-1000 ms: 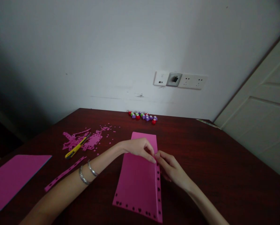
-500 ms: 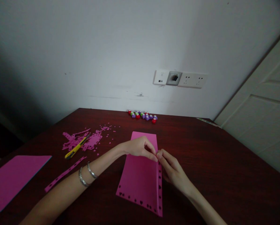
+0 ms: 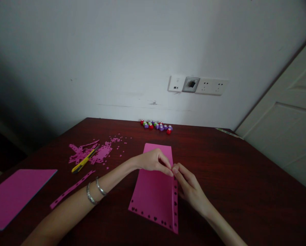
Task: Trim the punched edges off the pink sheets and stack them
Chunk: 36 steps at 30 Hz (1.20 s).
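A pink foam sheet (image 3: pixel 153 194) with small heart-shaped holes along its right and near edges lies on the dark red table (image 3: pixel 232 177). My left hand (image 3: pixel 154 160), with bracelets on its wrist, pinches the sheet's right edge with curled fingers. My right hand (image 3: pixel 187 184) meets it there, fingertips pinched on the same edge. What lies under the right palm is hidden.
A yellow utility knife (image 3: pixel 84 160) lies among pink scraps (image 3: pixel 91 153) at the left. A punched pink strip (image 3: pixel 71 189) and a second pink sheet (image 3: pixel 12 196) are nearer left. Several small coloured punches (image 3: pixel 156 125) stand by the wall. A door (image 3: pixel 288 126) is at right.
Both hands moved slightly away from me along the sheet's right edge. The sheet's near end shifted a little farther from me.
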Each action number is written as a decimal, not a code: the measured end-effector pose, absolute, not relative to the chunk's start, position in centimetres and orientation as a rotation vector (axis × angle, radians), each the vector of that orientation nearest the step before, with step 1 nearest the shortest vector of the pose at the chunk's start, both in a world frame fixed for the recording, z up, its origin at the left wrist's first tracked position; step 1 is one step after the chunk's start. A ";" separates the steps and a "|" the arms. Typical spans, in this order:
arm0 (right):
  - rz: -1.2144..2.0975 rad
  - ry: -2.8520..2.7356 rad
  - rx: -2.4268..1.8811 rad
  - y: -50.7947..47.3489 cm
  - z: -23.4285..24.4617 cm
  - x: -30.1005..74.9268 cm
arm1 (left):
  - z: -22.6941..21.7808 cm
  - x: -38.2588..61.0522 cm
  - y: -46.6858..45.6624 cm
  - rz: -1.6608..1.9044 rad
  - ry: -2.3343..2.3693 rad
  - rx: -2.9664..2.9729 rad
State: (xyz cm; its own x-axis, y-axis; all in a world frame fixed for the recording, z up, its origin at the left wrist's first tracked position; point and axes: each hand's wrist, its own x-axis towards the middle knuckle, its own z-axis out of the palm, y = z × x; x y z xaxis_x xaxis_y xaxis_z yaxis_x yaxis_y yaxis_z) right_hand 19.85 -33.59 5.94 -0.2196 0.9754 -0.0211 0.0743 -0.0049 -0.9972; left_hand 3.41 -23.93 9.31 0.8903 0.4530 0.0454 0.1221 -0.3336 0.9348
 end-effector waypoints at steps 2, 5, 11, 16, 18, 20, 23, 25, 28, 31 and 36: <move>1.325 -1.423 -1.171 -33.6 5.9 19.9 | 9.3 3.4 -24.0 0.360 0.435 1.896; 1.303 -1.422 -1.186 -33.6 5.9 19.9 | 9.2 3.5 -24.0 0.366 0.424 1.885; 1.277 -1.395 -1.135 -33.5 6.0 19.9 | 9.0 3.6 -24.0 0.395 0.399 1.852; 1.216 -1.373 -1.126 -33.2 6.2 19.9 | 9.1 3.5 -24.0 0.376 0.470 1.838; 1.280 -1.307 -1.167 -33.1 6.2 20.0 | 9.3 3.4 -23.9 0.359 0.476 1.846; 1.329 -1.282 -1.195 -33.1 6.2 20.1 | 9.3 3.3 -23.8 0.363 0.515 1.865; 1.262 -1.393 -1.185 -32.8 6.2 20.4 | 9.1 3.3 -23.7 0.385 0.564 1.842; 1.153 -1.504 -1.164 -32.6 6.2 20.5 | 9.0 3.4 -23.7 0.392 0.561 1.816; 1.033 -1.617 -1.157 -32.5 6.1 20.5 | 9.2 3.4 -23.9 0.373 0.554 1.841; 1.007 -1.644 -1.159 -32.6 6.0 20.5 | 9.6 3.4 -24.2 0.317 0.536 1.891; 1.052 -1.595 -1.170 -32.8 6.2 20.3 | 9.7 3.6 -24.5 0.279 0.490 1.885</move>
State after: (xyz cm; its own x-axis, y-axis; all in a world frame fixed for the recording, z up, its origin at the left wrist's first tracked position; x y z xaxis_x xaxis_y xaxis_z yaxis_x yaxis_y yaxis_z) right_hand 20.31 -32.78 6.24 -0.1790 0.9706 0.1608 0.2344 0.2008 -0.9512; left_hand 3.58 -24.46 9.67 0.8860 0.4618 -0.0414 0.2003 -0.3008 0.9324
